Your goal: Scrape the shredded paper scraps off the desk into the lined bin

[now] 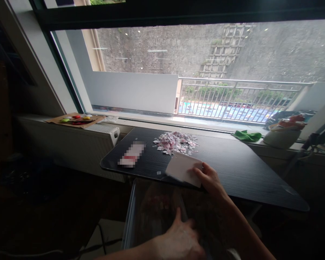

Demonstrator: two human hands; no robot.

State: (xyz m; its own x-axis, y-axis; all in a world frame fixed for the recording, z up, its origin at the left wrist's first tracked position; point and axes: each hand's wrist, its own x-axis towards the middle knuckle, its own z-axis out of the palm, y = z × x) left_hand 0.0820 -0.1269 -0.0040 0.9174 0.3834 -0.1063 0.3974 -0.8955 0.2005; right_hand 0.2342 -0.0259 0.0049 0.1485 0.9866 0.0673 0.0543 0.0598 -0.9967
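My right hand (209, 178) is closed on a flat white card (182, 167), held tilted at the front edge of the dark table (235, 168). Just behind the card lies a heap of small white and pinkish chips (176, 141). Lower down, my left hand (180, 234) is over a clear plastic bin (130, 216) below the table edge. Its thumb stands apart from the other fingers, which are partly blurred, and no object shows in it. The bin's contents are dim, with some reddish bits visible.
A blurred-out pale packet (132, 154) lies on the table's left, and one loose chip (158, 173) near the front edge. Behind are a radiator (103, 135), cardboard with coloured items (76, 120), a green cloth (247, 136) and a pale container (282, 136) by the window.
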